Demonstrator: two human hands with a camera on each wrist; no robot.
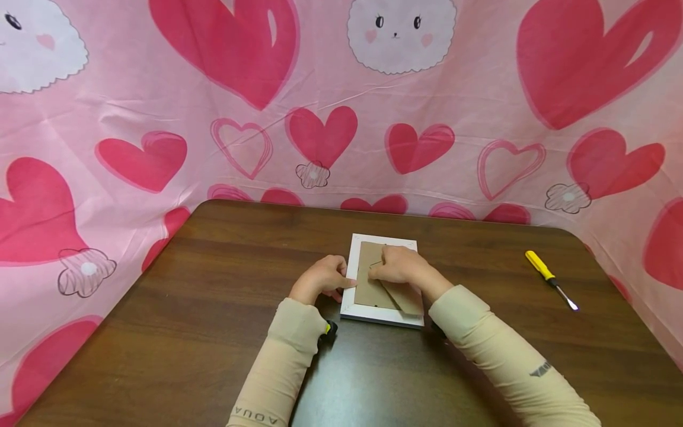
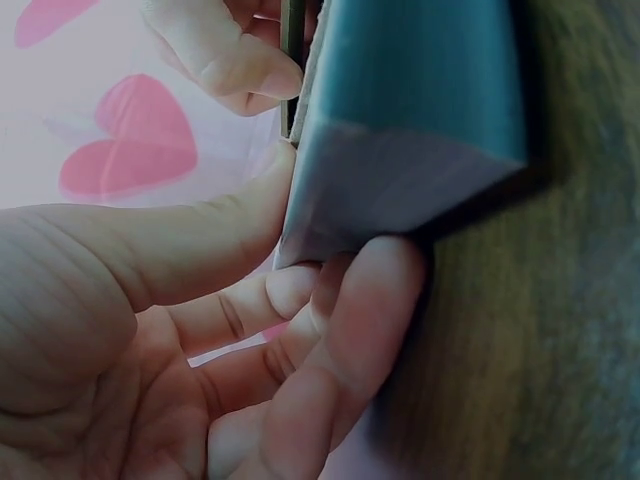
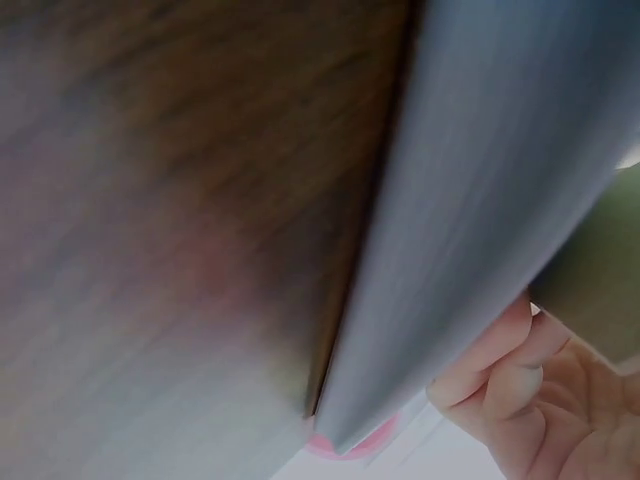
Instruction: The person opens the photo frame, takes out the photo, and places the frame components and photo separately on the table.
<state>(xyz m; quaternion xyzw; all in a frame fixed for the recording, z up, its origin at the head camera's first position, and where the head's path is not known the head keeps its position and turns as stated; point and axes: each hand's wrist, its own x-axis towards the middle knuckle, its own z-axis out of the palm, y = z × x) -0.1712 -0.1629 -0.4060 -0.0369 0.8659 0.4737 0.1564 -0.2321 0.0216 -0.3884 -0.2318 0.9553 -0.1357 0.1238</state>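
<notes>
A white picture frame (image 1: 349,308) lies face down on the table, its brown backing board (image 1: 368,290) showing. A brown easel stand (image 1: 408,299) slants across the backing and is raised at its near end. My left hand (image 1: 322,277) grips the frame's left side, with the thumb on the back rim and fingertips under the edge, as the left wrist view shows. Over the stand's upper part, my right hand (image 1: 402,265) has its thumb and curled fingers, partly covering it. In the right wrist view the stand (image 3: 600,270) juts out beside the frame's side (image 3: 470,200).
A screwdriver (image 1: 546,274) with a yellow handle lies on the right of the brown wooden table (image 1: 240,255). A pink curtain (image 1: 341,89) with hearts hangs behind the table and along its sides.
</notes>
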